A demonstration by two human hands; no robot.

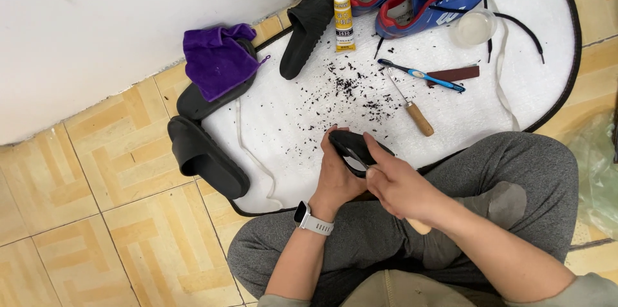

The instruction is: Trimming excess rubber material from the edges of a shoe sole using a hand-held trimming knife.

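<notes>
The left hand [336,178] has its fingers clamped round a black slide sandal [353,146]. The right hand [399,185] grips a wooden-handled tool [418,225] against it, above the crumb-strewn white mat [290,120].

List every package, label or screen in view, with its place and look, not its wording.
Glue tube: upright at the mat's far edge, between a black slide and blue shoes; slim, white cap, yellow label with black print.
Smartwatch: on the left wrist; dark screen, white band.

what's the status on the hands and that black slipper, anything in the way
Left hand grips black slipper. Right hand holds wooden-handled tool against it. Black shavings and awl ahead on white mat, nothing blocking.
</notes>
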